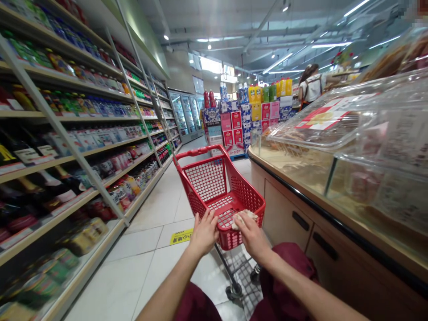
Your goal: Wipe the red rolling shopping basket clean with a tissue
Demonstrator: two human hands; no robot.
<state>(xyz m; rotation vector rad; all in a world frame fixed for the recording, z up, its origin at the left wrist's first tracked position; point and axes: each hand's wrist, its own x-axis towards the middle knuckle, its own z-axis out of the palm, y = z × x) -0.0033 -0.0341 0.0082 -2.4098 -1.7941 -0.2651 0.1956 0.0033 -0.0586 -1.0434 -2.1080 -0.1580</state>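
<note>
A red plastic shopping cart (249,185) stands right in front of me, its lattice basket holding nothing I can see. At the near left rim rests my left hand (204,229), fingers stretched over the edge, with no object under them that shows. My right hand (249,229) presses a crumpled whitish cloth (251,215) against the near right rim. Part of the cloth is hidden under the fingers. The cart's handle (200,152) is on the far side, and its dark caster wheels (234,290) show below, between my knees.
Shelves of bottles and packets (100,116) line the left. A wooden counter (284,200) with clear plastic boxes (334,111) runs close along the right. Stacked drink cartons (236,127) stand ahead, a person (312,87) beyond. A yellow floor sticker (181,236) lies left of the cart.
</note>
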